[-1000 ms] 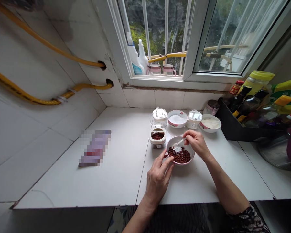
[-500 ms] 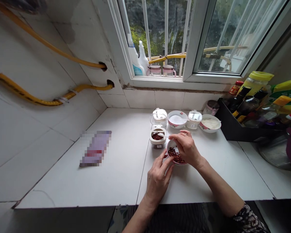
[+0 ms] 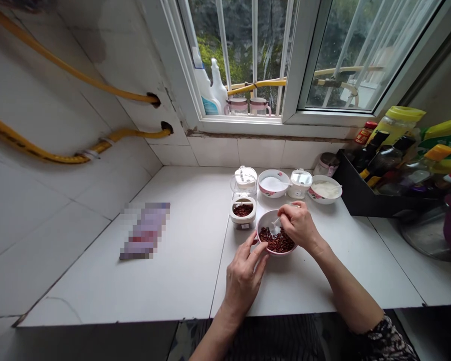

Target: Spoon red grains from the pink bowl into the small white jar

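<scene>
My left hand (image 3: pixel 244 273) steadies a small bowl (image 3: pixel 263 220) on the countertop, its thumb and fingers against the bowl's left rim. Dark reddish-brown peppercorn-like grains (image 3: pixel 280 243) cover the bowl's floor. My right hand (image 3: pixel 300 225) pinches a small white spoon (image 3: pixel 275 225), whose head is down inside the bowl, touching or just above the grains. To the left of the bowl stands an uncovered seasoning jar (image 3: pixel 243 211) with similar grains in it. A clear lid and a white-topped jar (image 3: pixel 245 176) are directly behind it.
Along the back are a bowl of white powder (image 3: pixel 273 183), another seasoning jar (image 3: pixel 300 183) and a bowl of off-white powder (image 3: pixel 325 189), both bowls with spoons. A black box of bottles (image 3: pixel 376 200) stands right, near a pot (image 3: pixel 423 233). A blurred purple packet (image 3: pixel 146 230) lies left.
My right hand has brought the spoon from over the seasoning jar, rightward and down into the bowl. My left hand has stayed at the bowl's rim.
</scene>
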Demonstrator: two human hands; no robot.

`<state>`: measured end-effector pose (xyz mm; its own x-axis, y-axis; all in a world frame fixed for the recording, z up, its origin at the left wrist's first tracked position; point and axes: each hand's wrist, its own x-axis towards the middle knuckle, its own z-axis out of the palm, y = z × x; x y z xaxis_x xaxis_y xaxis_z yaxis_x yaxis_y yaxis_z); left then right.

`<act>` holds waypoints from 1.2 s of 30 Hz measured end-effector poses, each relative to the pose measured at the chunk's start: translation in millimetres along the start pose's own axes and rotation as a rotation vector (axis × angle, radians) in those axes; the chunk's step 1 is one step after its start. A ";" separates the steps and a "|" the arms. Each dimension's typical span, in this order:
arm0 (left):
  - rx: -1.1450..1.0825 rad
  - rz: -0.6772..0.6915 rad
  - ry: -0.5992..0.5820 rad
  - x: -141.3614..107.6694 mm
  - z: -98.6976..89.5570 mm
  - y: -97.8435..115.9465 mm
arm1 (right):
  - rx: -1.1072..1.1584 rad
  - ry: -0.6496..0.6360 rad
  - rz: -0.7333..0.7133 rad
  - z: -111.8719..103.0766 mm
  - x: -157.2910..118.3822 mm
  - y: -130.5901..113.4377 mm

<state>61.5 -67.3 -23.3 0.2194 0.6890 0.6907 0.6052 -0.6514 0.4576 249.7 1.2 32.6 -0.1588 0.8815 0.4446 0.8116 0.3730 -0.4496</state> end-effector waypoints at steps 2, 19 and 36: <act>-0.003 -0.004 0.000 0.2 0.1 0.1 | 0.053 -0.031 -0.006 3.7 -0.9 -2.6; -0.002 -0.002 -0.005 0.7 -0.5 1.1 | 0.690 -0.029 0.411 -10.2 5.9 -2.0; 0.009 -0.001 -0.006 -0.5 -0.3 0.0 | 0.585 0.092 0.029 7.6 -4.3 -27.1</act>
<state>61.2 -67.8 -23.4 0.2231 0.6915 0.6871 0.6124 -0.6478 0.4531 224.1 -10.5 36.9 -0.0707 0.8747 0.4795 0.3663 0.4699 -0.8031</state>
